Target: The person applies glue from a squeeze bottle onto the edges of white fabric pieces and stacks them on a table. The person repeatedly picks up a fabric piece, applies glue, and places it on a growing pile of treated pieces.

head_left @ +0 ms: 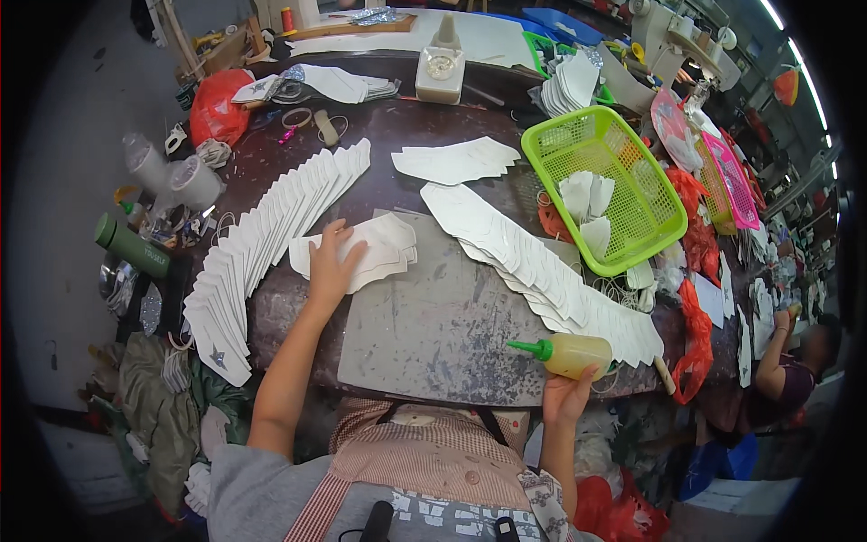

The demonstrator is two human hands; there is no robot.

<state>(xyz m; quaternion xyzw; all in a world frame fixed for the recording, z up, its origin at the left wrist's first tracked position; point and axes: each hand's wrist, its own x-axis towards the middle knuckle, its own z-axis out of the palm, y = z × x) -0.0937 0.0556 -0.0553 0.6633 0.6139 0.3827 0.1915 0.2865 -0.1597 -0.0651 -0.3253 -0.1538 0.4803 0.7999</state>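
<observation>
My left hand (336, 257) lies with its fingers spread on a small stack of white cut pieces (386, 246), at the left edge of a grey board (424, 334). In my right hand (569, 394), near the table's front edge, is a squeeze bottle (578, 356) of yellowish liquid. Its green nozzle points left over the board, and the bottle is tilted onto its side. A long fanned row of white pieces (280, 217) curves along the left. Another overlapping row of white pieces (533, 262) runs diagonally down the right, with a few more white pieces (456, 161) beyond the board.
A lime-green basket (535, 144) holding several white pieces stands at the right. Red plastic bags (694, 343) hang beside it. A green flask (135, 246) and a white cup (194, 184) are at the left. Another person (795, 370) sits at the far right.
</observation>
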